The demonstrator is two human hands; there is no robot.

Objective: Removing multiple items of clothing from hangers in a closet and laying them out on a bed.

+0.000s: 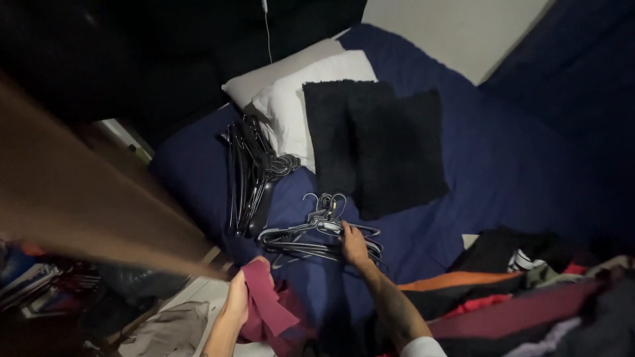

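Note:
My left hand (239, 295) grips a dark red garment (270, 309) that hangs down near the bed's front edge. My right hand (354, 246) reaches over the blue bedspread (503, 165) and closes on a grey hanger in a small loose pile of hangers (317, 233). A larger stack of black hangers (254, 173) lies further back on the left, beside the pillows.
Two white pillows (284, 99) and two black fuzzy cushions (377, 145) lie at the head of the bed. A heap of clothes (522, 291) in black, orange, red and maroon fills the lower right. A brown wooden panel (73, 198) stands at left, with clutter below.

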